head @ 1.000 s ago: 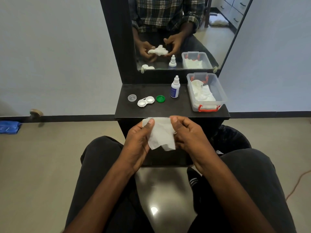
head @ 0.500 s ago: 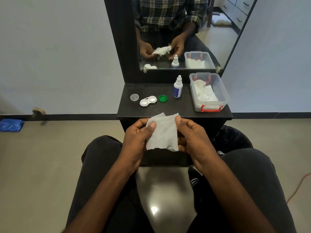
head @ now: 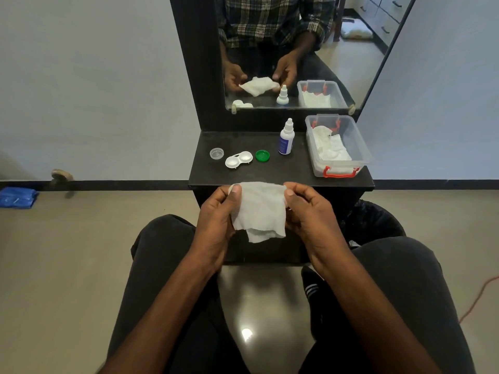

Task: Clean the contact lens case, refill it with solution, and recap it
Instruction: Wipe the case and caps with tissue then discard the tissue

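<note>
Hands are pinching a white wipe by its top corners. The left hand grips the left corner with thumb and fingers, and the right hand grips the right corner the same way. The wipe hangs down flat between them, above the lap and just in front of the black table.

I think the step now is getting the wipe ready to clean the contact lens case. To do it well, it looks best to fold the wipe small, so a clean bit can be pushed into each little cup and turned around. One hand would need to hold the case so it does not slide.

The case lies on the table with both round cups open. They look empty, though I cannot tell if they are wet. A clear cap lies just to its left and a green cap just to its right, both off.

The solution bottle stands upright behind the green cap, and its tip looks shut. I cannot tell how full it is.

A clear plastic box with a red handle sits at the right end of the table. It has no lid on, and more white wipes lie crumpled inside.
</note>
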